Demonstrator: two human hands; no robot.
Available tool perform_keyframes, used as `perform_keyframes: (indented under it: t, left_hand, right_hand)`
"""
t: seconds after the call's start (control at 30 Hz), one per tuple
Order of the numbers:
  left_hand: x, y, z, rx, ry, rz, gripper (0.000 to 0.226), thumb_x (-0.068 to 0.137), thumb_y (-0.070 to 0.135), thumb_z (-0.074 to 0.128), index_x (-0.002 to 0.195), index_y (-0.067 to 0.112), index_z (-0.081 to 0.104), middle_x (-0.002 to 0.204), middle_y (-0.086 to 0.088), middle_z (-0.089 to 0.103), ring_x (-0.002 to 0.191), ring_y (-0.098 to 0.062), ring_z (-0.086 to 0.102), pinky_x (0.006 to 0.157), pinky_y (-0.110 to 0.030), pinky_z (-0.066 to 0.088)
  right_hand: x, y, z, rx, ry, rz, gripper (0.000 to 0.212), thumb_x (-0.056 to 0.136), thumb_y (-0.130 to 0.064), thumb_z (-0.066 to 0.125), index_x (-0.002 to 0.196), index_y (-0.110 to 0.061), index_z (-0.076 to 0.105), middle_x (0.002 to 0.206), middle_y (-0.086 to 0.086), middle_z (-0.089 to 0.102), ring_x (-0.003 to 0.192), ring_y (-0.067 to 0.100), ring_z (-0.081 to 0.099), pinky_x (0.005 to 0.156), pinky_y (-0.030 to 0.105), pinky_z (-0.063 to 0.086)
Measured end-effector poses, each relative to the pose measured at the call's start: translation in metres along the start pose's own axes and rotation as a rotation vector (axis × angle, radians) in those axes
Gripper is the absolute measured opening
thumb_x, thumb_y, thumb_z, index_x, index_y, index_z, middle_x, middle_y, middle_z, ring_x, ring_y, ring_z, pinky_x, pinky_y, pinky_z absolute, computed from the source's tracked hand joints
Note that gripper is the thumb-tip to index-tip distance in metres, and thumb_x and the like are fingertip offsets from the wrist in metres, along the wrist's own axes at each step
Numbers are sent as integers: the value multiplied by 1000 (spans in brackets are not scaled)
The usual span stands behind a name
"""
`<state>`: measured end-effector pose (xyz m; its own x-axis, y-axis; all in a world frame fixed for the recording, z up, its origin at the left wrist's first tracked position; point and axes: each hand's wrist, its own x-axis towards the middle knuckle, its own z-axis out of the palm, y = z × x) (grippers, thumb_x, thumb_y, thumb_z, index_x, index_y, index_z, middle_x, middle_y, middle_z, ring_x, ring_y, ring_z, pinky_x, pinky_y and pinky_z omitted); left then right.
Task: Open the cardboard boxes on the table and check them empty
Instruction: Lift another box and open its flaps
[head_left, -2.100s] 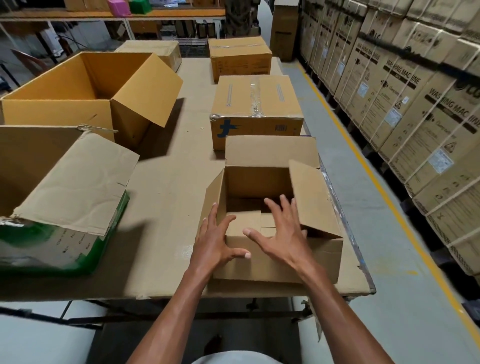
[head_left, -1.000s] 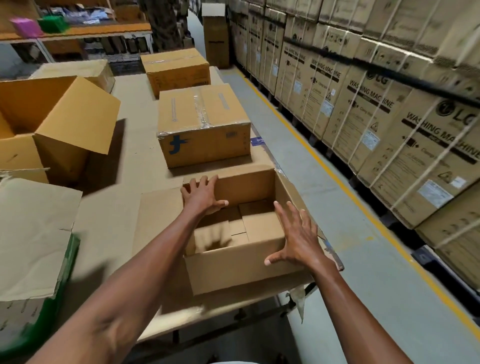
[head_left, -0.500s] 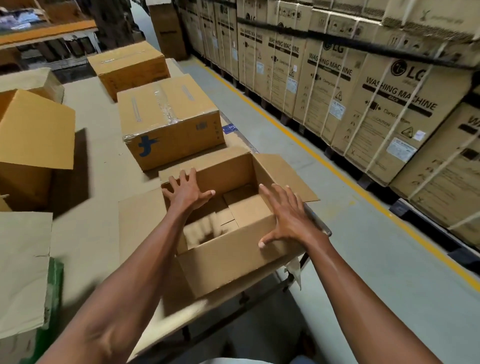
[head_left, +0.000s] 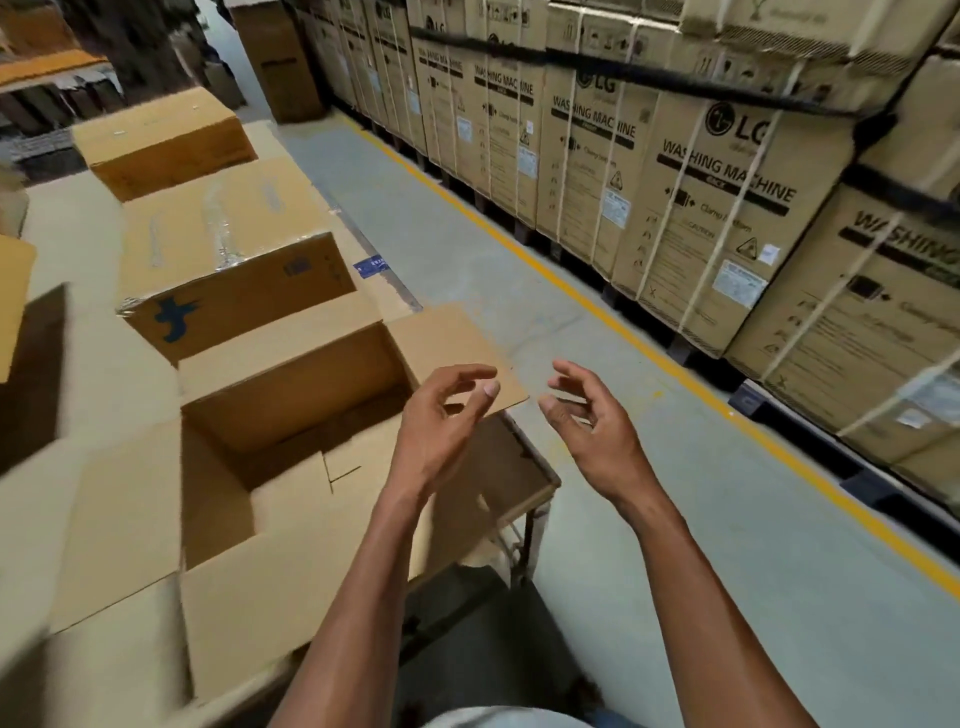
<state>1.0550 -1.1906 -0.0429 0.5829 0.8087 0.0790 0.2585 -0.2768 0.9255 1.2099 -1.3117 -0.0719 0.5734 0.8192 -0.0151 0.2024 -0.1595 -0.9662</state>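
An opened cardboard box (head_left: 270, 597) stands at the table's near right corner, its four flaps spread out. Inside I see only its folded bottom panels. My left hand (head_left: 441, 421) hovers above the box's right side, fingers loosely curled, holding nothing. My right hand (head_left: 587, 415) hangs in the air past the table edge, over the floor, fingers also relaxed and empty. Behind the open box sits a taped shut box with a blue logo (head_left: 228, 260), and farther back another closed box (head_left: 161, 140).
The cardboard-covered table (head_left: 83, 332) runs away to the left, its metal edge (head_left: 540, 483) just under my hands. A grey floor aisle (head_left: 623, 519) with a yellow line lies to the right, walled by strapped washing machine cartons (head_left: 717, 208). An open box flap (head_left: 15, 296) shows at far left.
Both hands have lifted off the open box and moved right, fingers now relaxed in the air. The view has swung further right toward the aisle.
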Motion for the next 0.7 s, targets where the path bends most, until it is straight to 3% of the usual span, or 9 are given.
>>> perform_keyframes:
  t: [0.1,0.17,0.33,0.53,0.7]
  left_hand:
    - [5,13,49,-159,70,-45,22,98,38,61,112,27,74,111,15,72,102,5,64,83,-14,52]
    - [11,16,73,-205,114,-96,22,98,40,60,111,30,74,111,17,73,104,2,65,89,-20,53]
    - [29,6,112,-241,171,-200,17,97,41,61,109,38,73,111,20,72,107,-4,65,97,-37,54]
    - [89,7,149,-306,308,-244,15,99,33,60,112,37,68,118,8,69,111,-12,65,88,-31,57]
    - [163,10,175,-307,361,-253,20,99,36,61,117,35,68,117,12,68,106,-6,67,87,-31,59]
  right_hand:
    - [13,14,-42,-33,-33,18,36,101,-23,56,134,-38,55,121,-11,67,106,9,66,97,36,54]
    - [26,19,-68,-32,-51,42,34,102,-17,52,130,-35,59,114,-10,69,93,9,71,88,32,56]
    - [67,33,-106,-32,-112,98,31,101,-17,54,126,-32,62,110,-9,71,85,10,72,76,20,48]
    - [153,48,-132,-97,-211,123,25,98,-31,59,121,-38,65,110,-8,70,86,9,73,84,31,55]
    - [238,46,-145,-154,-290,89,23,97,-31,62,118,-39,66,106,-9,71,83,9,73,82,30,55]
